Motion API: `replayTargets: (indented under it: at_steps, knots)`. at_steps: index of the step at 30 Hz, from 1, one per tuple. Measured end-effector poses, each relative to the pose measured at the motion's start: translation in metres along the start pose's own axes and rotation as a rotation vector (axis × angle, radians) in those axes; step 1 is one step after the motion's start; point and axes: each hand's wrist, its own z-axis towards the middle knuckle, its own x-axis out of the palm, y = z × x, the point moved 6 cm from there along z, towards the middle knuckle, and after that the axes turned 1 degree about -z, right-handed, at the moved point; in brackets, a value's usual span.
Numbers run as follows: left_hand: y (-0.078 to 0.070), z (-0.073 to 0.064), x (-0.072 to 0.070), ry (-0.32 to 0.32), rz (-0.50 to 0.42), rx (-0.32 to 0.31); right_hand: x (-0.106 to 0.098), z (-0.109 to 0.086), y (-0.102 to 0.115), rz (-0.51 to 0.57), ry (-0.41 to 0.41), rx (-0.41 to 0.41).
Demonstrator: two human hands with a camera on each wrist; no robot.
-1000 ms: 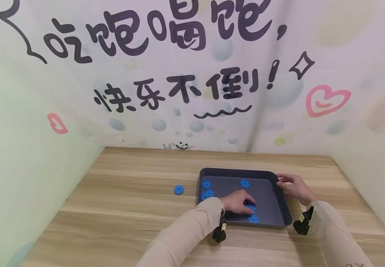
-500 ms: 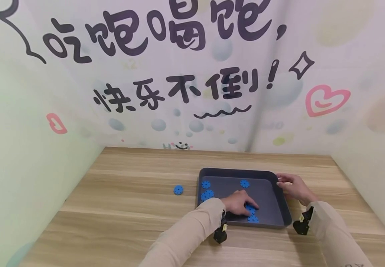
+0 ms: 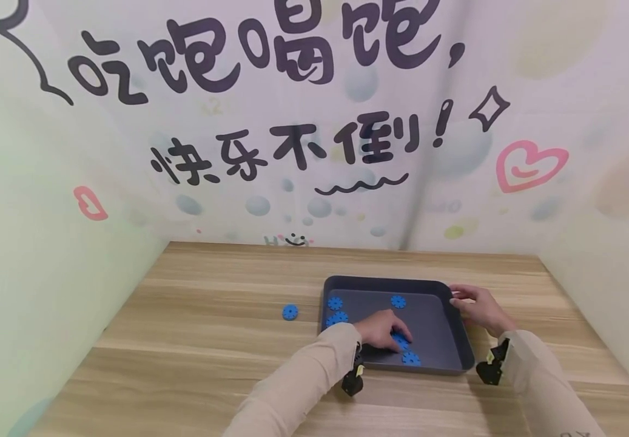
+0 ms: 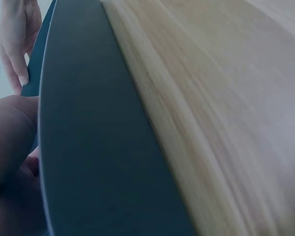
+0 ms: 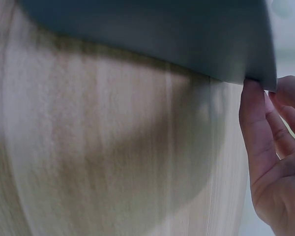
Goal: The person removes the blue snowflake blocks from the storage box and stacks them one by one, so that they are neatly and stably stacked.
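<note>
One loose disc [image 3: 290, 312] is seen flat on the table [image 3: 194, 340], left of the tray [image 3: 434, 321]. Several corner discs [image 3: 335, 303] are grouped inside along the tray's left wall. Next, the left hand [image 3: 382, 329] is reached in over the near wall, its grip bent down and pointed right. A middle disc [image 3: 400, 341] is framed between thumb and fingertips; whether it is pinched cannot be told. A rear disc [image 3: 398, 301] lies beyond; a front disc [image 3: 410, 359] is set just nearside. Both lie nearer that hand than the right hand [image 3: 478, 308], whereby the tray's right rim is pinched.
</note>
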Motion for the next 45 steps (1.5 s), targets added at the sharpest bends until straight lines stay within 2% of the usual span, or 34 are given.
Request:
replayTargets:
  at_steps: [5, 7, 13, 24, 30, 37, 45]
  knots:
    - [0.013, -0.007, -0.006, -0.046, -0.033, -0.047, 0.001, 0.000, 0.001, -0.009, 0.000, 0.007]
    - [0.011, -0.014, -0.012, -0.065, -0.047, -0.096, 0.000, -0.001, 0.000, -0.011, -0.001, 0.010]
    - [0.018, -0.025, -0.020, -0.114, -0.050, -0.158, -0.001, -0.001, -0.002, -0.011, -0.002, 0.014]
    - [0.022, -0.030, -0.021, -0.086, -0.060, -0.154, 0.000, 0.000, 0.000, 0.002, -0.002, 0.007]
    - [0.020, -0.032, -0.023, -0.105, -0.040, -0.154, 0.000, 0.001, 0.001, 0.000, -0.007, 0.000]
    - [0.021, -0.033, -0.023, -0.135, -0.068, -0.167, -0.001, 0.001, 0.001, 0.012, -0.006, -0.008]
    - [0.024, -0.033, -0.022, -0.139, -0.048, -0.170, 0.000, 0.000, -0.001, 0.018, -0.002, -0.001]
